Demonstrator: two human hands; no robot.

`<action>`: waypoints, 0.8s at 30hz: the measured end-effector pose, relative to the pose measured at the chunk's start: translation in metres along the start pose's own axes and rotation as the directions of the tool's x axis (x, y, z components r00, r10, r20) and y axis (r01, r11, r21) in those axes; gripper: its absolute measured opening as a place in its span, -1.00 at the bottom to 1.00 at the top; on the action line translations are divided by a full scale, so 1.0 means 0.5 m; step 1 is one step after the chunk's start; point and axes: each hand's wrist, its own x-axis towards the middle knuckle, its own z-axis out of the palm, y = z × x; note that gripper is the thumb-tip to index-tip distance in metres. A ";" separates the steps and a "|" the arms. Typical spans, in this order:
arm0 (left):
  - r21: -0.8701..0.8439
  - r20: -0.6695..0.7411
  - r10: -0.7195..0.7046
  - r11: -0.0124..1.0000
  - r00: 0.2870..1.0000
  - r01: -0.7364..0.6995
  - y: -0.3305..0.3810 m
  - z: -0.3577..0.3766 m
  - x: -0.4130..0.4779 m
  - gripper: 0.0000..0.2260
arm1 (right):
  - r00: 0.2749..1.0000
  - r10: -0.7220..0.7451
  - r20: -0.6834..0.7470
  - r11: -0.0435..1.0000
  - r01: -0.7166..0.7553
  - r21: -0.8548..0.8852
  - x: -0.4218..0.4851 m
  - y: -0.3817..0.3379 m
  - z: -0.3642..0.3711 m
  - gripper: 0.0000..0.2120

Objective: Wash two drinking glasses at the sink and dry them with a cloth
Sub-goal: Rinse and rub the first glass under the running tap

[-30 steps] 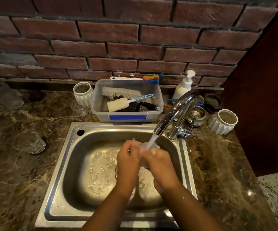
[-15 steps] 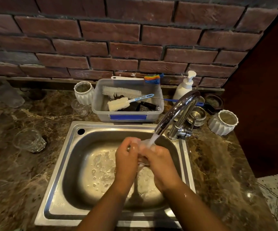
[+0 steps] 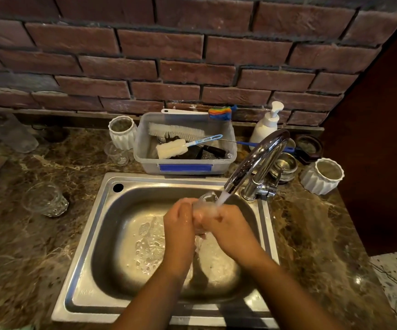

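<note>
A clear drinking glass (image 3: 206, 198) is held over the steel sink (image 3: 111, 210) under the running water of the chrome tap (image 3: 257, 158). My left hand (image 3: 180, 222) and my right hand (image 3: 230, 229) both wrap around it, so only its rim shows between them. The water stream hits the glass and my right fingers. A second clear patterned glass (image 3: 46, 200) stands on the marble counter left of the sink. Foam and water lie on the sink floor.
Behind the sink stands a plastic tub (image 3: 185, 163) with brushes. A small clear glass (image 3: 117, 154) and a white ribbed pot (image 3: 122, 132) are to its left. A soap pump bottle (image 3: 266, 125), steel bowls (image 3: 285, 166) and another white pot (image 3: 322, 176) sit on the right.
Both hands stay clasped on the glass under the stream. They have shifted slightly and the glass rim now shows more above my fingers.
</note>
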 end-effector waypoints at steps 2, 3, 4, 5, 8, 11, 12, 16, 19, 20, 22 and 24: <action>0.213 0.043 0.245 0.945 0.969 -0.248 -0.010 -0.014 0.007 -0.74 | 0.981 0.181 -0.071 0.925 -0.146 0.352 -0.007 -0.006 0.023 -0.81; 0.213 0.080 0.248 0.942 0.965 -0.260 -0.004 -0.018 0.007 -0.75 | 0.980 0.186 -0.072 0.913 -0.145 0.383 -0.007 -0.006 0.025 -0.80; 0.175 0.115 0.186 0.963 0.976 -0.205 0.002 -0.019 0.006 -0.76 | 0.984 0.164 -0.073 0.937 -0.132 0.324 -0.004 -0.001 0.024 -0.80; 0.125 0.159 0.058 0.989 0.986 -0.078 0.015 -0.017 0.005 -0.78 | 0.992 0.113 -0.061 0.970 -0.097 0.225 -0.002 0.002 0.016 -0.80; 0.024 0.251 -0.481 0.871 0.840 0.491 0.041 -0.026 0.019 -0.85 | 0.986 -0.088 0.141 0.980 0.111 -0.167 0.005 0.020 -0.023 -0.79; -0.072 0.341 -0.635 0.717 0.693 0.693 0.044 -0.028 0.027 -0.79 | 0.957 -0.094 0.276 0.958 0.162 -0.236 0.010 0.017 -0.046 -0.85; -0.107 0.300 -0.613 0.740 0.731 0.664 0.039 -0.020 0.024 -0.78 | 0.959 -0.087 0.270 0.965 0.149 -0.217 0.014 0.018 -0.049 -0.87; 0.145 0.030 0.057 0.988 0.998 -0.061 0.012 0.008 0.005 -0.73 | 0.997 0.011 0.080 1.000 -0.012 0.013 0.009 0.024 -0.029 -0.80; 0.241 0.123 0.348 0.898 0.929 -0.369 -0.017 -0.011 0.006 -0.73 | 0.961 0.242 -0.136 0.930 -0.189 0.316 0.011 0.010 0.011 -0.84; 0.199 0.133 0.346 0.909 0.929 -0.367 -0.020 -0.013 0.004 -0.73 | 0.954 0.251 -0.162 0.933 -0.194 0.302 0.013 0.007 0.018 -0.83; 0.111 0.139 0.225 0.964 0.964 -0.241 -0.003 -0.008 -0.005 -0.75 | 0.980 0.142 -0.140 0.979 -0.119 0.165 0.013 0.001 0.016 -0.80; 0.029 0.154 -0.149 0.989 0.977 0.146 0.025 -0.012 0.006 -0.78 | 1.000 -0.030 -0.003 0.999 0.030 -0.034 0.017 0.005 -0.006 -0.78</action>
